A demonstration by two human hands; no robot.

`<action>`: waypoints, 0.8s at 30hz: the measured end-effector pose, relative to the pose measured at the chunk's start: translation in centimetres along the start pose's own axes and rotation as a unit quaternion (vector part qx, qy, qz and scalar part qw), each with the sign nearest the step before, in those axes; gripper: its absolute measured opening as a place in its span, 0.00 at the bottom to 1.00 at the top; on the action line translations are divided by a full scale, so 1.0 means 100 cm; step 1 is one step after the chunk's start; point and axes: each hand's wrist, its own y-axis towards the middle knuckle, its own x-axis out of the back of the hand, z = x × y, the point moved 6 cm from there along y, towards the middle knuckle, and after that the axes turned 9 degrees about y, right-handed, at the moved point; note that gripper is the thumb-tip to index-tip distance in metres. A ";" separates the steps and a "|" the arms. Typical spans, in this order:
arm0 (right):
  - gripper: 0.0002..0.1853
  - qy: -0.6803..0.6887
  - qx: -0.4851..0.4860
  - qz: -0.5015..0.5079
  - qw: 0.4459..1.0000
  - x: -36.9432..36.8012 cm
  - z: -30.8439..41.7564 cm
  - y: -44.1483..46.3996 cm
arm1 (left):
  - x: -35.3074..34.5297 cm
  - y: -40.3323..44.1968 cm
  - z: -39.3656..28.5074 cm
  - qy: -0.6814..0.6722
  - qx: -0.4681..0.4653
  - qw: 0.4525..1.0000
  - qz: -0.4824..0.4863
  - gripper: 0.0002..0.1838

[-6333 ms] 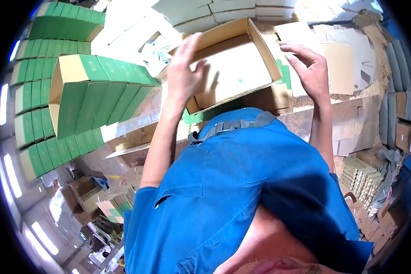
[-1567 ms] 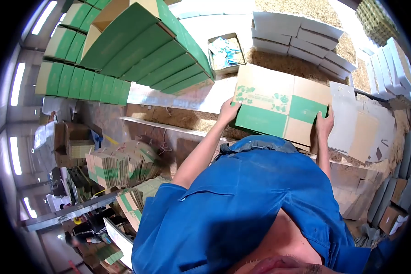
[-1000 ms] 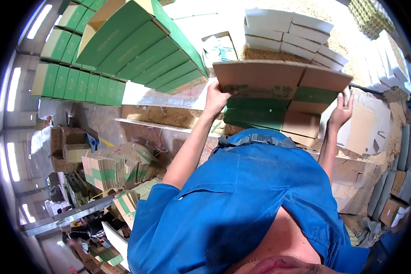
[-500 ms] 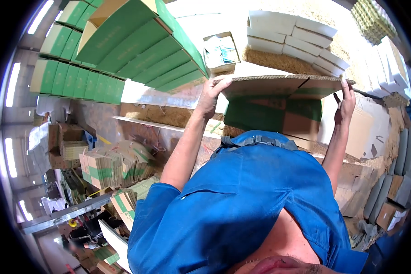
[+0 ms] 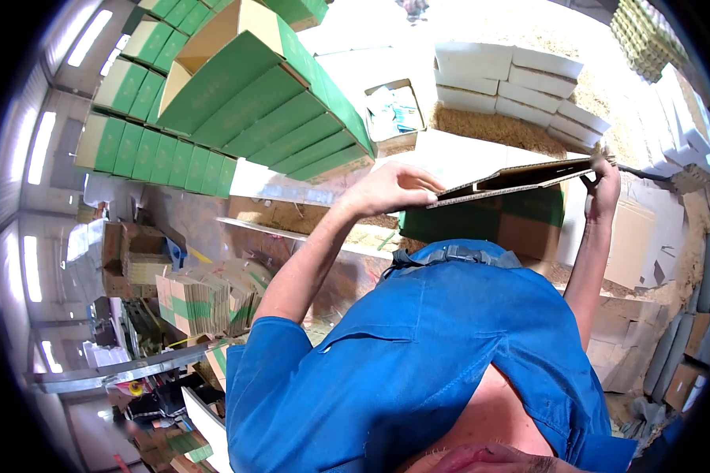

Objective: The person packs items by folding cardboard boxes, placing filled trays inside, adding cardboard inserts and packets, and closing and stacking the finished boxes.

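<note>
A brown cardboard carton (image 5: 521, 180), partly folded flat, is held up on edge in front of my body, with a narrow gap between its layers. My left hand (image 5: 394, 189) is at its left end, thumb and fingers closed about the corner. At the right end my right hand (image 5: 604, 185) grips the other corner, its fingertips blurred. Below the held carton, green and brown printed cardboard (image 5: 489, 221) lies in shadow close to my waist.
Green boxes (image 5: 268, 102) stand in rows at the left. Beyond the carton are a small open box of blue-white packets (image 5: 394, 110) and stacked white blocks (image 5: 521, 87). Flat cardboard sheets (image 5: 627, 236) lie at the right. Folded cartons (image 5: 201, 299) stand at lower left.
The carton has turned from its broad printed face to a nearly edge-on view, and its layers have parted slightly. My left hand has shifted right and curled over its left corner.
</note>
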 end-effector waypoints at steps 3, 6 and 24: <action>0.30 0.000 0.102 -0.004 0.995 -0.015 0.007 -0.004 | -0.003 0.000 -0.012 0.162 0.022 0.981 -0.104 0.15; 0.34 0.017 0.078 0.048 0.996 -0.009 0.004 0.001 | 0.012 0.004 -0.004 0.139 0.063 0.983 -0.099 0.17; 0.38 -0.139 0.131 0.128 0.973 -0.097 -0.066 -0.033 | -0.035 0.040 -0.040 0.232 -0.051 0.957 0.168 0.47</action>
